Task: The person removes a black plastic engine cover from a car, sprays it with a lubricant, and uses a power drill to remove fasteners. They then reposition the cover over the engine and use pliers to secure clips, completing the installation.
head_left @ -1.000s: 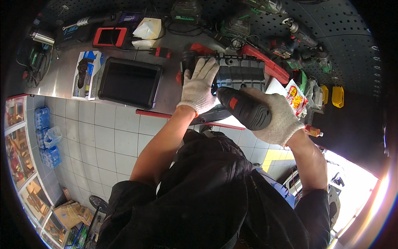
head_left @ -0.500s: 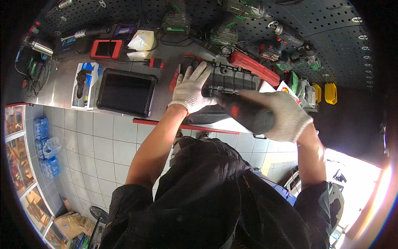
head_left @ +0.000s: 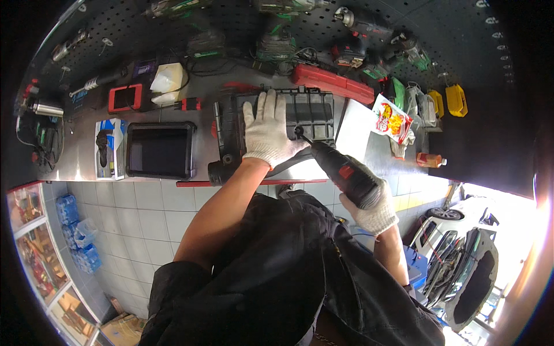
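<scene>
A black ribbed plastic housing [head_left: 311,109], which looks like an air filter box, lies on the workbench before me. My left hand [head_left: 268,130], in a white knit glove, rests flat on it with the fingers stretched out. Gloved the same way, my right hand [head_left: 375,210] is closed round a black power drill [head_left: 346,176] with a red patch. The drill's long thin bit slants away from me to the housing, just right of my left thumb. Its tip meets a round socket there; a screw under it cannot be made out.
Left of the housing lie a black tablet [head_left: 160,150], a blue-and-white box [head_left: 109,149] and a red-framed device [head_left: 125,98]. Behind it lies a long red case [head_left: 333,83]. A snack bag [head_left: 392,118] and small bottle [head_left: 431,160] are at the right. Power tools hang on the pegboard [head_left: 231,17].
My right hand and the drill have come lower and nearer to me, the bit now slanting onto the housing. The view has shifted too. My left hand stays flat on the housing.
</scene>
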`<state>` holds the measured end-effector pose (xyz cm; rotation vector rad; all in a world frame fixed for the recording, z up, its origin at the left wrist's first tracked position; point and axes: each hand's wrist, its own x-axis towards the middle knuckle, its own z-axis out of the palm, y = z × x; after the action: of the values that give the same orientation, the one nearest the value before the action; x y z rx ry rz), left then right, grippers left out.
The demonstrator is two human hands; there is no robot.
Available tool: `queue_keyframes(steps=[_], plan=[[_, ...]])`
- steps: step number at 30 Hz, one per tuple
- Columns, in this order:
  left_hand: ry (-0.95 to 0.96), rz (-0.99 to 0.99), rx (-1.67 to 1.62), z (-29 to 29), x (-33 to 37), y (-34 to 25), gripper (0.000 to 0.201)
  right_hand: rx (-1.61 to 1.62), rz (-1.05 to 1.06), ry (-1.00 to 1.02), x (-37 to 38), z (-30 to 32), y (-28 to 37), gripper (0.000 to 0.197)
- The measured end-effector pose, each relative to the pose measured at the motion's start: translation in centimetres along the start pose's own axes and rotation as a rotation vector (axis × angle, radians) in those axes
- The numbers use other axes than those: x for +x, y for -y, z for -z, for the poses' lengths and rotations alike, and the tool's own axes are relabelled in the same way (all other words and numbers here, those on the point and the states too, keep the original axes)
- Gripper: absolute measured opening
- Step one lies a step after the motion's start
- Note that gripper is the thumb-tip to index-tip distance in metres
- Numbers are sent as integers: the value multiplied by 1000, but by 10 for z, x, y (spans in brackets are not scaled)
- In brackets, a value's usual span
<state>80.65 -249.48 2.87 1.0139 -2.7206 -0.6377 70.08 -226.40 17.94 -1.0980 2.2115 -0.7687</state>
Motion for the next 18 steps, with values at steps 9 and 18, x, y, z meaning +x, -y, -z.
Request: queue_keyframes(steps=[9, 18], plan=[[-33, -25, 103, -5, 3, 0, 127, -113, 97, -78, -9, -21, -14, 73], [-50, -19, 87, -7, 2, 1, 124, -136, 125, -46, -4, -14, -13, 71]])
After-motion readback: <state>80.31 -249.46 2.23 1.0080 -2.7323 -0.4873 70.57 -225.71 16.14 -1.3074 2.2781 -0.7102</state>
